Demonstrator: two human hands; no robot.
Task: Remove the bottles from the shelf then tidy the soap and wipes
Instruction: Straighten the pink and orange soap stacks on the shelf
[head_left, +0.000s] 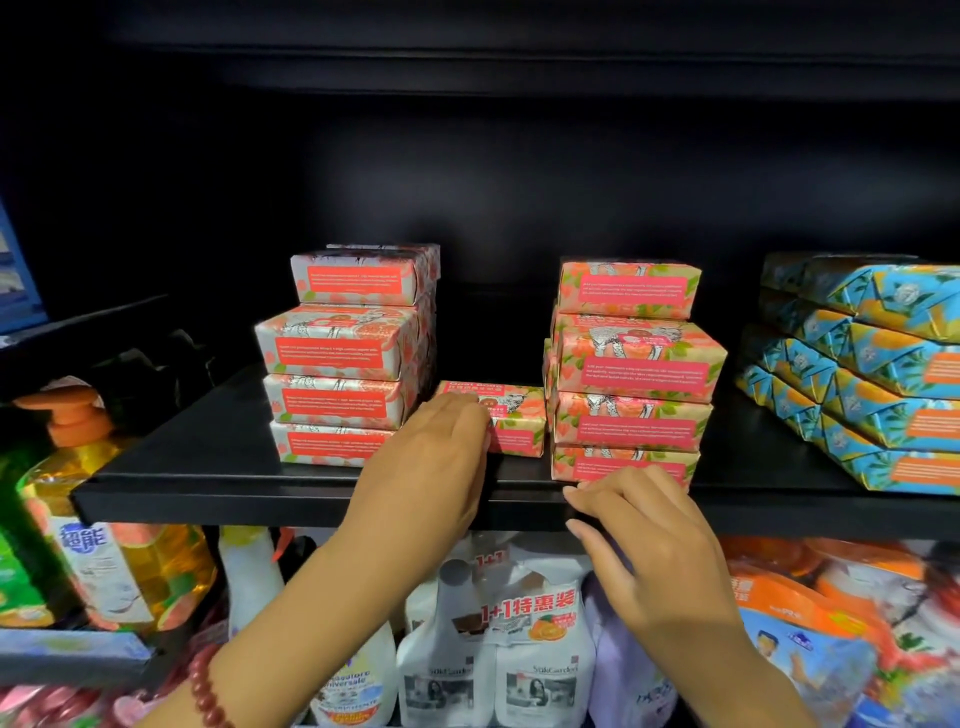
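**Hands at the soap shelf**

Left hand (431, 457) (red bead bracelet (208, 691) on its wrist) is laid over the left end of a lone soap bar (511, 423), fingers curled down its front; thumb can't be seen. That bar is laid flat on the black shelf (208, 467) btwn two pink piles, left stack (337, 364) & right stack (631, 374). Right hand (654, 525) is held relaxed w/ nothing gripped, fingertips touching the shelf lip below the right stack. Blue soap packs (857, 374) are piled far right. Bottles (447, 649) are seen one level down.
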